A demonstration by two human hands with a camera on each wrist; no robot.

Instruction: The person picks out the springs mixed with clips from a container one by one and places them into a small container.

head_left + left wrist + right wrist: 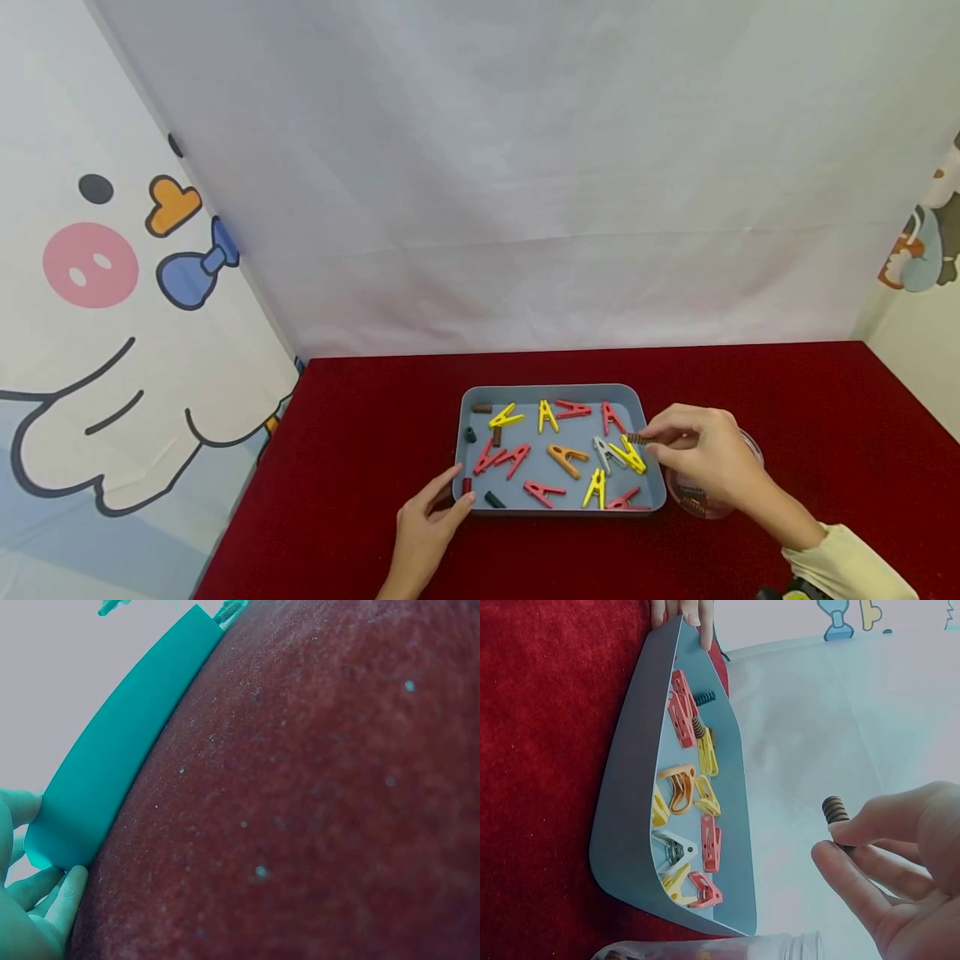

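A shallow blue-grey tray (558,512) lies on the red cloth, holding several plastic clips in red, yellow, orange (567,458) and white, with a few small coil springs among them. My left hand (426,525) holds the tray's near left corner, thumb and fingers on either side of it. Between thumb and fingertips, my right hand (708,450) pinches a brown coil spring (833,808), raised over the tray's right side in the head view. Beneath the right hand sits a round clear container (714,510) with more springs inside, partly hidden by that hand.
The red cloth (375,417) covers the table and ends at a white curtain (525,208) behind. A panel with a cartoon figure (90,267) stands on the left. Beyond the table's right edge is another printed wall (918,258).
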